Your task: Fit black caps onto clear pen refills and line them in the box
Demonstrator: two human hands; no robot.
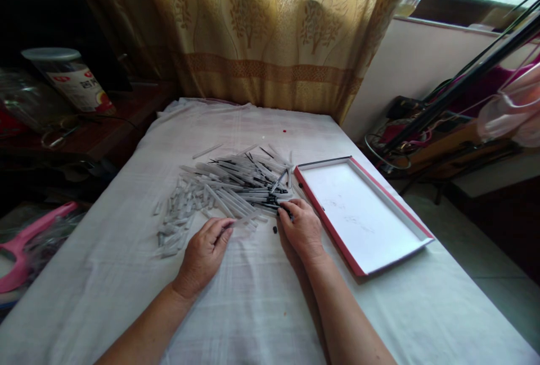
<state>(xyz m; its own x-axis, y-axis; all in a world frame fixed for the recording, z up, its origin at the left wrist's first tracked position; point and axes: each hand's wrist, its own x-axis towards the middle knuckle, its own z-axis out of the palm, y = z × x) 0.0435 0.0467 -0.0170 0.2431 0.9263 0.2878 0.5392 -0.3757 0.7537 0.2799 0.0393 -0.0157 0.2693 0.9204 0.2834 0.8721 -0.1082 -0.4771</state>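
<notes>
A heap of clear pen barrels and black refills (240, 182) lies on the white cloth, with a smaller heap of grey pen caps (177, 219) to its left. My left hand (205, 252) rests at the near edge of the heap, fingers curled around a clear pen barrel (247, 219). My right hand (301, 227) sits just right of it, fingertips pinched on a black refill (280, 206) at the heap's near right corner. A small black bit (275, 230) lies between the hands.
A shallow white tray with a red rim (333, 230) lies to the right of the hands. A table in white cloth (253, 309) carries everything. A jar (70, 78) and scissors (54, 137) stand on a dark shelf at left; a pink tool (25, 241) lower left. Curtain behind.
</notes>
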